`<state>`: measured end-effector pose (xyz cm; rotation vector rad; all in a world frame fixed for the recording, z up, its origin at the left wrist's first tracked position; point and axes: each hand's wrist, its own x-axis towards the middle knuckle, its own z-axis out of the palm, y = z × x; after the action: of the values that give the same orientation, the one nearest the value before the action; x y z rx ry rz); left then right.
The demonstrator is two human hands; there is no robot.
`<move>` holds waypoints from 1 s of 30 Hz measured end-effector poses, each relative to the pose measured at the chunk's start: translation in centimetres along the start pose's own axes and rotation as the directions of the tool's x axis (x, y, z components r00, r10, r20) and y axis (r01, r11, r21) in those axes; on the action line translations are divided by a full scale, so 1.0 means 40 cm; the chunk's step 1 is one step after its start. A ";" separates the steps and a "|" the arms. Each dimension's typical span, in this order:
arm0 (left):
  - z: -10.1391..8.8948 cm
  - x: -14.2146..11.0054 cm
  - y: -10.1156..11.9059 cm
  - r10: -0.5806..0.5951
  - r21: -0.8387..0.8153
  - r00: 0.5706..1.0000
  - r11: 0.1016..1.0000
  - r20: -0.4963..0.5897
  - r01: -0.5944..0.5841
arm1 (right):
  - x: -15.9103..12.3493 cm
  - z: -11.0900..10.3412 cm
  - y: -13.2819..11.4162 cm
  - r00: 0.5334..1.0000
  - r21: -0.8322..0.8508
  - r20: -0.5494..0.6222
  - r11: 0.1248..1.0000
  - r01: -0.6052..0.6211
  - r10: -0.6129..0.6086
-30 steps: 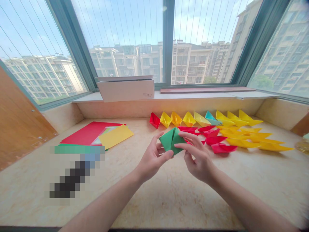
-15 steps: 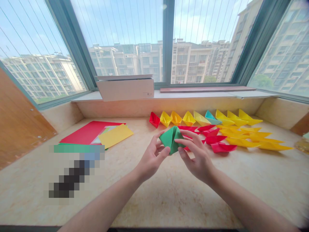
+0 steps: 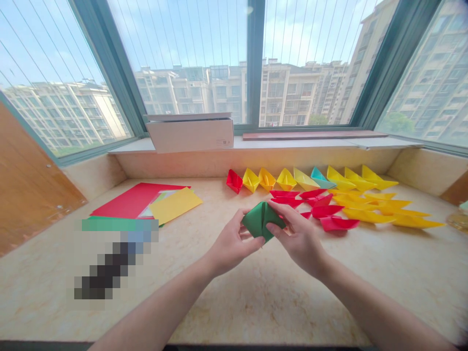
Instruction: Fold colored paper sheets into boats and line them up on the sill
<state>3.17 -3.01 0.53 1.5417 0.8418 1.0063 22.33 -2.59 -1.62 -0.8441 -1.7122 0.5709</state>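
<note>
Note folded green paper (image 3: 255, 222) raised over the counter (image 3: 256, 304), near the red paper boats (image 3: 327, 211), and clamped at opposite sides between left hand (image 3: 231, 242) and right hand (image 3: 302, 235). Recommend an even, light hold — align both flaps along the centre slit, press gradually, and avoid crumpling the corners.

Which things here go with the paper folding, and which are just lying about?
Folding, I think:
green folded paper, held by the left hand and right hand;
red paper sheet;
yellow paper sheet;
folded paper boats.

Lying about, it seems:
white box;
long flat board.
</note>
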 end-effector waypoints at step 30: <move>0.012 -0.008 -0.019 0.254 0.132 0.966 0.960 -0.042 -0.247 | 0.019 -0.008 -0.042 0.953 0.428 -0.126 0.881 -0.200 0.277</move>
<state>3.46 -3.34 -0.30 1.7665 0.7746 1.2051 22.10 -3.08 0.18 -0.7775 -1.2612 0.9556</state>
